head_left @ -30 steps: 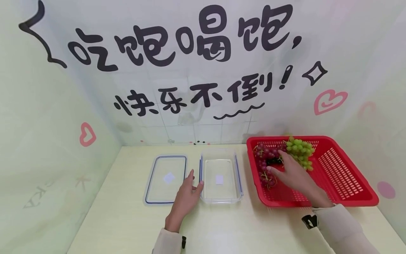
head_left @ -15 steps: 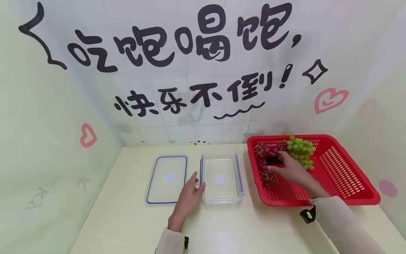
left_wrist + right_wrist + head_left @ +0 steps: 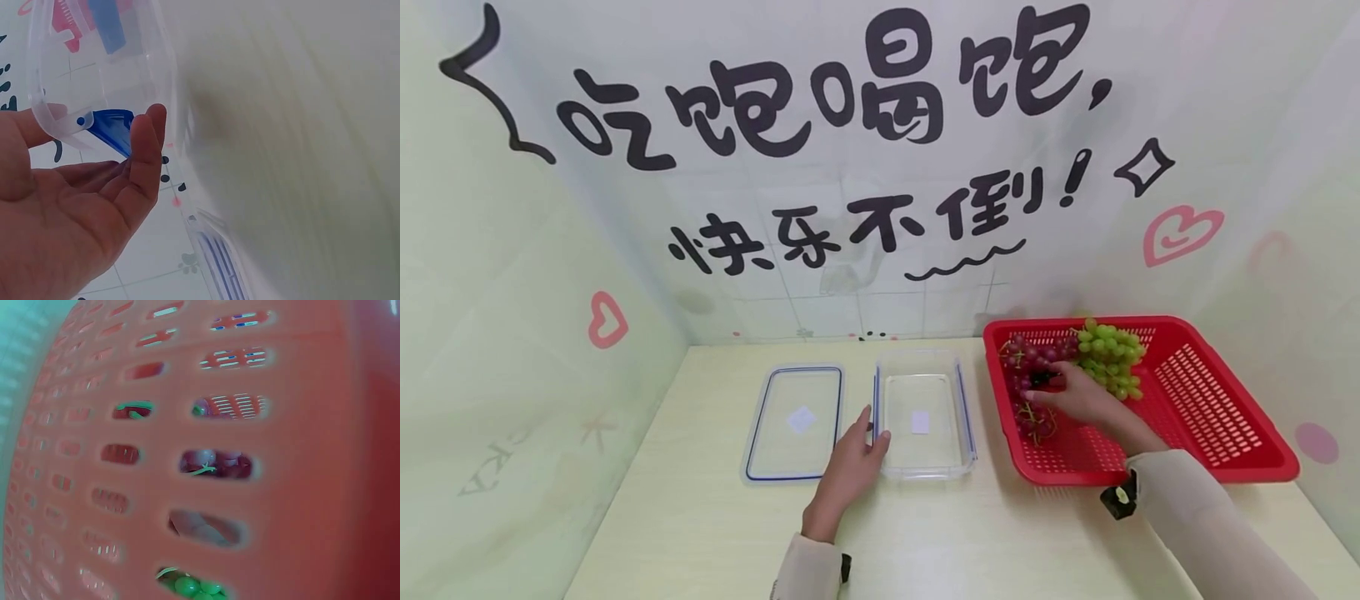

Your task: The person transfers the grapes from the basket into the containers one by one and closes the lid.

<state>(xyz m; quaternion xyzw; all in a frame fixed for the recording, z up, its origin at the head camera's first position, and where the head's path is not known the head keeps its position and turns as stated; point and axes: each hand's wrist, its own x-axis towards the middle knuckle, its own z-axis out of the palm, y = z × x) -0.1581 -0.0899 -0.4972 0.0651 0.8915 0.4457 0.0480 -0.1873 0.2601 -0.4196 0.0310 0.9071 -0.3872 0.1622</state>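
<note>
My left hand is at the left wall of a clear plastic food container. In the left wrist view the thumb lies across the rim and the curled fingers touch the blue latch flap. My right hand reaches into a red plastic basket, thumb and fingers apart around dark grapes. Red grapes lie along the basket's left side, with green grapes behind the hand. Through a basket slot the right wrist view shows part of a finger.
A clear lid with a blue seal lies flat on the pale table, left of the container. White printed sheets enclose the back and sides. The basket's tall slotted wall fills much of the right wrist view.
My left hand has moved slightly right, its thumb now over the container's edge. My right hand has shifted slightly left and its fingers have bent more around the dark grapes.
</note>
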